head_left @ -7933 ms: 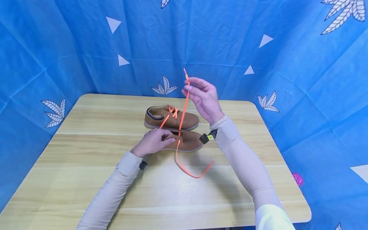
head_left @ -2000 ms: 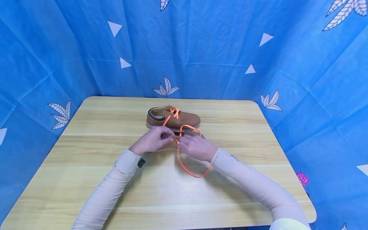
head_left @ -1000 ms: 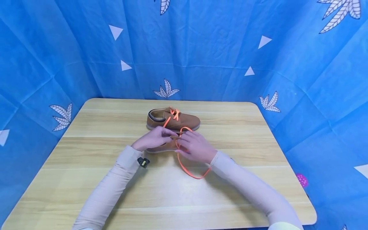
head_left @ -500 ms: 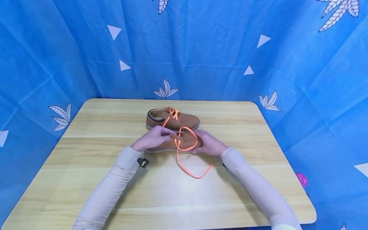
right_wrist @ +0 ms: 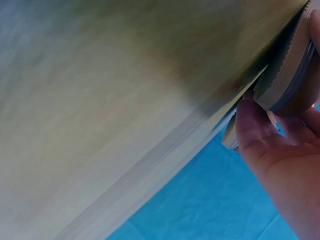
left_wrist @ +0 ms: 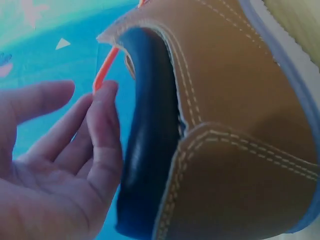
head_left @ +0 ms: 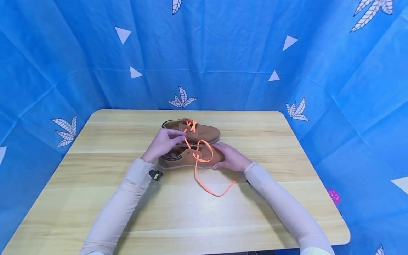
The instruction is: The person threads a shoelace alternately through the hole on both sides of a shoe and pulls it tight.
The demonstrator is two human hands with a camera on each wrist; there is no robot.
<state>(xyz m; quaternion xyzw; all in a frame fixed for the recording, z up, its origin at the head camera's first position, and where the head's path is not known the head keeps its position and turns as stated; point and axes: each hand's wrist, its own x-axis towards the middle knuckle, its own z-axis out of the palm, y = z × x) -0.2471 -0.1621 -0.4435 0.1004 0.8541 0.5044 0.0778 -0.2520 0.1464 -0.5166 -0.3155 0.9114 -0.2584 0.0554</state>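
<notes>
A brown shoe point(head_left: 183, 160) stands in front on the table, an orange shoelace point(head_left: 199, 177) threaded through its eyelets. Part of the shoelace loops over the toe, and one end trails on the table. My right hand point(head_left: 232, 157) grips the toe; the right wrist view shows its fingers point(right_wrist: 255, 125) by the sole. Above the shoe's opening, my left hand point(head_left: 163, 142) pinches an orange lace strand that leads to the eyelets. In the left wrist view, the strand point(left_wrist: 105, 67) runs to its fingertips, beside the dark collar point(left_wrist: 150, 125).
A second brown shoe point(head_left: 207, 132), with orange laces crossed, stands right behind the first, the two close together. Both are on a pale wooden table point(head_left: 95, 170). Blue patterned cloth point(head_left: 242, 53) hangs around the back and sides.
My right hand held a lace end high up, came down to the eyelets, then moved to the toe. My left hand has left the eyelet flap and risen back and left with a lace strand.
</notes>
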